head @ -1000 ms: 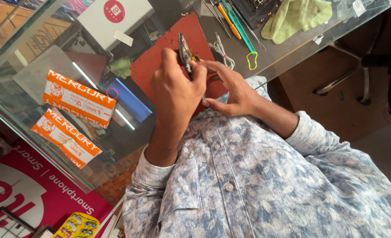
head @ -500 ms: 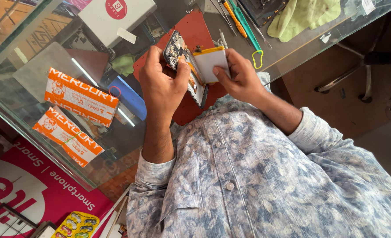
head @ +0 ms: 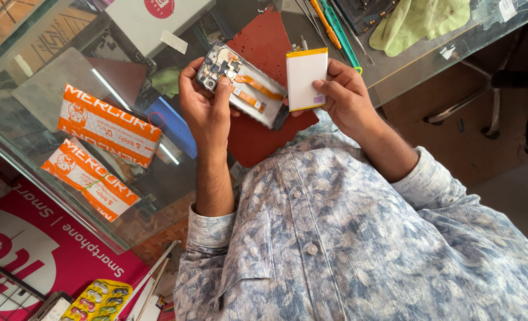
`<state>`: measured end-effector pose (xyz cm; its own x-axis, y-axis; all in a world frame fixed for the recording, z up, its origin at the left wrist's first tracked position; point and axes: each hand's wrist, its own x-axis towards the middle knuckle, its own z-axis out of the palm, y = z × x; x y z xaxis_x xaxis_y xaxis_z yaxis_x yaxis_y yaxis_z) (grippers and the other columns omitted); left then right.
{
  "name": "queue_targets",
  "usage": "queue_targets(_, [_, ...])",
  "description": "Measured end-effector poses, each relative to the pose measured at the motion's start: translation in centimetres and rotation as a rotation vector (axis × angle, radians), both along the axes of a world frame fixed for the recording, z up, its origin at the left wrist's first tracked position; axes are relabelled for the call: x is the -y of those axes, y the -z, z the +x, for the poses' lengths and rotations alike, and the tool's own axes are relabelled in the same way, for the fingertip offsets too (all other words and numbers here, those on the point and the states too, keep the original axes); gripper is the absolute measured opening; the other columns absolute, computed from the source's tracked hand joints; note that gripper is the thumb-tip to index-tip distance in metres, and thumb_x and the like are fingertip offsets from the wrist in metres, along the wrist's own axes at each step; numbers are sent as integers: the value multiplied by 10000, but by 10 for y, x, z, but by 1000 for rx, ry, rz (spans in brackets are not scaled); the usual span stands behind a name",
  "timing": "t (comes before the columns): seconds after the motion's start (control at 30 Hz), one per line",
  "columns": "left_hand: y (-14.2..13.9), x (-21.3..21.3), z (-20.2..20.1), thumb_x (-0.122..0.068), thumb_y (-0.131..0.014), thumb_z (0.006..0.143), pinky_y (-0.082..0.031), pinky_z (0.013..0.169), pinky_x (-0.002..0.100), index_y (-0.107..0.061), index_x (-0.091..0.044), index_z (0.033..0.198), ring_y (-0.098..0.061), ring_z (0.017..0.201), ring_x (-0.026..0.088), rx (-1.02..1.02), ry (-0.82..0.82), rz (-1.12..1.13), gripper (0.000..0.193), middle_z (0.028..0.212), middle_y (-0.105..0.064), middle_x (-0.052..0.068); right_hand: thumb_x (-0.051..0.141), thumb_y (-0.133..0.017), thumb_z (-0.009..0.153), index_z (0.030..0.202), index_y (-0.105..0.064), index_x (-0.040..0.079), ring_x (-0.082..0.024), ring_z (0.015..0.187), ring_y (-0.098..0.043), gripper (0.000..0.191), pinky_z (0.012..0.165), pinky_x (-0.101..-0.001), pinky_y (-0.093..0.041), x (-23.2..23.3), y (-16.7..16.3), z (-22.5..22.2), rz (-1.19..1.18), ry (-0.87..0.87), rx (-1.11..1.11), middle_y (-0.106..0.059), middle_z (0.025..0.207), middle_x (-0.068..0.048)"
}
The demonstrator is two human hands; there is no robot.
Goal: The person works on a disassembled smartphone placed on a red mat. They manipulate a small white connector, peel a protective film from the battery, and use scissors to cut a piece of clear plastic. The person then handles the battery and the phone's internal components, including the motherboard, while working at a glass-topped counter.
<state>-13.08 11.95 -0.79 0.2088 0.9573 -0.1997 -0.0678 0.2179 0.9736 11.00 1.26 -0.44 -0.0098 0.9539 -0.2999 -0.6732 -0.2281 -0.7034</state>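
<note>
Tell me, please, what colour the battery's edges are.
Yellow-orange edges on the white battery, head view.

Two orange-white packets (head: 109, 125) under glass

opened phone (head: 240, 86) held above mat (head: 264, 47) on worktop (head: 55, 113), battery (head: 305, 78) just right of phone, cloth (head: 418, 21) farther right

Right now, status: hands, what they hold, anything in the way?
Left hand grips opened phone with orange flex cable. Right hand pinches flat white battery with yellow edge, apart from phone. Both above red mat; nothing between them.
</note>
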Motion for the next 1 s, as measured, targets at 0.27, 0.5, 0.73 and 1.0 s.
queue_targets(0.27, [-3,14,-5,-75,-640,1034,-640,590,250,-426,24,1404,-694,879,113,-39,14,16,439,1122,-680,130,91,-570,1081,1428,-430,-70,-380,1117,-738,407,896,-531,-659,1,2,2,42,32,-29,-662,1251,-245])
queue_targets(0.5, [-9,22,-11,-180,-656,1025,-645,547,228,-500,16,1403,-735,756,119,-295,-34,-31,454,1113,-713,124,93,-566,1093,1419,-448,-74,-358,1117,-737,385,878,-497,-625,4,0,1,21,39,-23,-657,1283,-241])
queue_targets(0.73, [-4,16,-17,-147,-688,1040,-646,577,249,-575,70,1380,-732,805,138,-430,-6,204,419,1328,-492,152,108,-587,1085,1404,-462,-57,-331,1049,-748,381,779,-459,-680,2,-3,0,-9,27,78,-673,1238,-233])
queue_targets(1.0, [-1,17,-19,-118,-688,1035,-627,590,236,-559,77,1361,-761,773,161,-475,8,274,401,1360,-483,180,72,-610,1076,1484,-396,-34,-263,1195,-678,473,961,-373,-583,1,-4,-14,77,4,754,-684,1271,-214])
